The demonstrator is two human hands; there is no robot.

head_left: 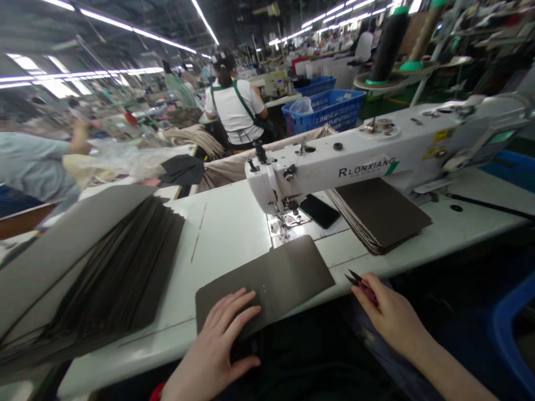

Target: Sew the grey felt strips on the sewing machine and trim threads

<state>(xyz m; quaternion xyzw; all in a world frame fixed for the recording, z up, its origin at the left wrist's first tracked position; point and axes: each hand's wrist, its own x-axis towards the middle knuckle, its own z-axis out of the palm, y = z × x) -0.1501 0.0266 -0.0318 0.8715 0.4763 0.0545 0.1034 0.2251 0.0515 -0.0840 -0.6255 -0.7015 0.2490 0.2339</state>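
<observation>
A dark grey-brown leather-like piece (288, 273) lies flat on the white sewing table (225, 223), its far end near the needle of the white sewing machine (359, 153). My left hand (221, 345) rests on the piece's near end, fingers stretched out flat on top and thumb under the table's front edge. My right hand (387, 312) hovers off the front edge to the right of the piece, fingers closed round small thread snips (357, 279) whose dark blades point left toward the piece.
A large fanned stack of similar dark pieces (117, 273) fills the table's left. A smaller stack (380, 214) and a black phone (320, 210) lie under the machine arm. Other workers sit at the left and ahead. Blue crates (326, 108) stand behind.
</observation>
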